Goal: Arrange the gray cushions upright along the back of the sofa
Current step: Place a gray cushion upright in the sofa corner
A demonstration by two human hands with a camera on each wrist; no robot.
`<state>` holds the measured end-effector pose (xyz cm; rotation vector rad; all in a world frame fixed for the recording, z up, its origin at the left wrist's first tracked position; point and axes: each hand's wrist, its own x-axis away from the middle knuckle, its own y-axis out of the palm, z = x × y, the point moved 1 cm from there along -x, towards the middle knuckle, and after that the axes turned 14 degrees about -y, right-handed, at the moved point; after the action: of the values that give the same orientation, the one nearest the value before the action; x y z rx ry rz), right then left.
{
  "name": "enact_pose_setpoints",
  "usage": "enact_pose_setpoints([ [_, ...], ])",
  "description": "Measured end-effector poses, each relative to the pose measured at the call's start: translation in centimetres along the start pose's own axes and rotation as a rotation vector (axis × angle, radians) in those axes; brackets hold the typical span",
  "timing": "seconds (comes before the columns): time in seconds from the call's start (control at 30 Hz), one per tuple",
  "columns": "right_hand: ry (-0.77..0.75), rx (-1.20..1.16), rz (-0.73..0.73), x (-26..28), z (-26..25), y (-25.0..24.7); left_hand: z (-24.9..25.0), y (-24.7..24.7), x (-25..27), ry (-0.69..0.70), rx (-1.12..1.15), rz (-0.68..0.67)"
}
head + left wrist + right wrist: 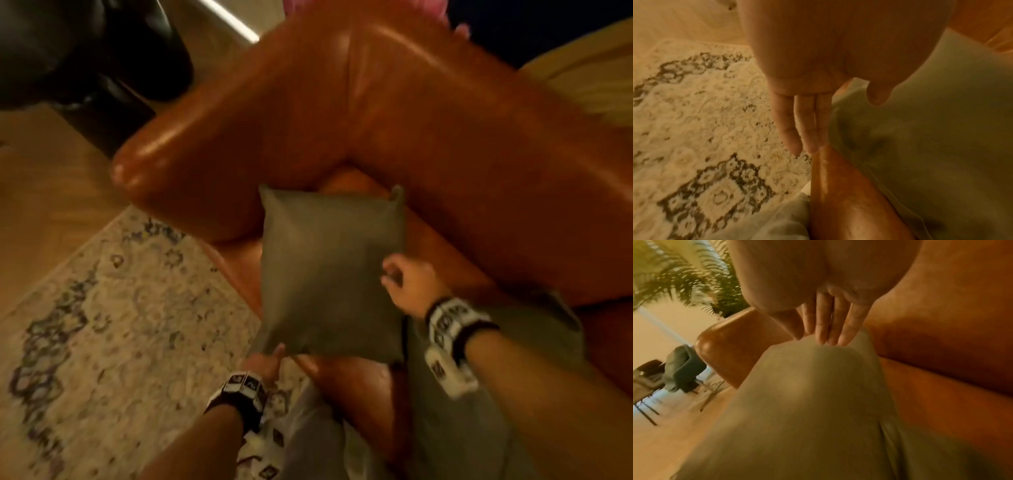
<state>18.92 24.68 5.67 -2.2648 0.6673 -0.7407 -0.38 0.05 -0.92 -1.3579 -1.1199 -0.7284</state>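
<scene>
A gray cushion (330,274) is held above the seat of a tan leather sofa (428,130), its face turned up toward the head camera, its far edge near the corner where the sofa's armrest (191,164) meets the backrest and its near edge reaching out to the seat's front edge. The left hand (265,361) holds the cushion's near-left corner at the seat's front edge: in the left wrist view the fingers (797,123) run straight down along the cushion's edge while the thumb (878,92) lies over the fabric, so the corner sits between thumb and fingers. The right hand (407,286) is at the cushion's right edge, and in the right wrist view its fingers (824,327) and thumb close on a fold of the fabric, pinching it. A second gray cushion (496,359) lies flat on the seat under the right forearm, just beside the held one, its far corner near the backrest. Below the sofa's front edge a cream rug (102,325) with a dark floral pattern covers part of a wooden floor (37,192). A dark piece of furniture (85,61) stands beyond the armrest, too blurred to name. The right wrist view also shows a fern-like plant (684,277) and a gray-green chair (682,368) past the armrest.
</scene>
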Motion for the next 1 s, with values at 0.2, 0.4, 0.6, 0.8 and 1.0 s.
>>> enact_pose_setpoints([
  [0.2,0.078,0.247,-0.233,-12.6,1.2,1.2,3.8,2.3,-2.8,-0.059,0.518,-0.304],
  [0.4,0.493,-0.042,-0.131,-5.6,3.7,4.8,10.6,-1.8,-1.5,0.380,0.637,-0.010],
  [0.6,0.681,-0.186,-0.063,-1.7,6.5,2.6,21.0,-7.1,-1.8,0.499,0.333,0.000],
  [0.8,0.722,-0.475,0.313,-9.3,8.6,-1.0,25.3,-6.5,-4.2,0.287,0.468,-0.245],
  [1.0,0.714,-0.932,0.718,-3.9,7.8,-1.8,27.0,-4.4,1.4,0.429,0.545,-0.302],
])
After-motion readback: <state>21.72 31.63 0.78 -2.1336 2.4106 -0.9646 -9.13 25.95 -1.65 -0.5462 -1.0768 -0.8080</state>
